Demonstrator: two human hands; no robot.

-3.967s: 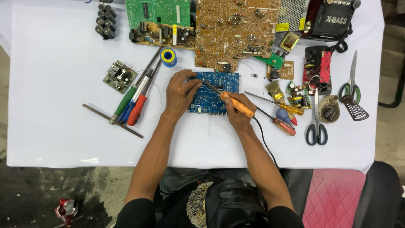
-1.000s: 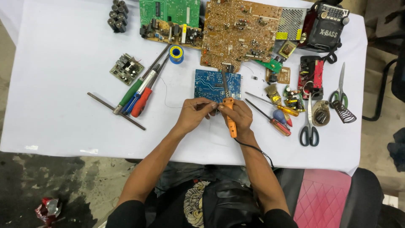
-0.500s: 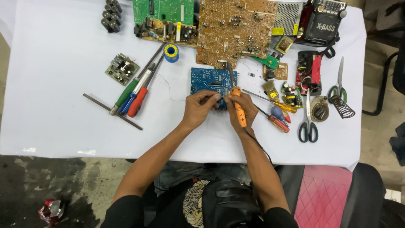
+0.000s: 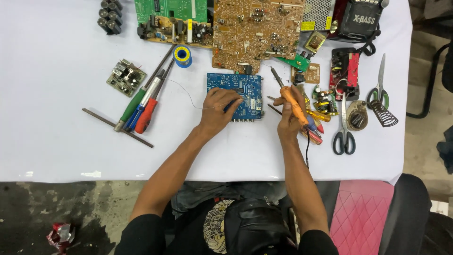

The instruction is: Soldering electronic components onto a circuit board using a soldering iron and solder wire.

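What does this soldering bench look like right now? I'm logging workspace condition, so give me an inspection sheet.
Surface: white table, covered, crowded along the far edge.
Job's things: blue circuit board flat; orange soldering iron; thin solder wire.
Clutter: brown board, green board, screwdrivers, solder spool, scissors.
Grippers: left hand rests on the blue board, pinching the wire; right hand grips the iron, tip off the board.
Cables: iron's black cord runs toward the near edge.
Surroundings: pink seat, stained floor.
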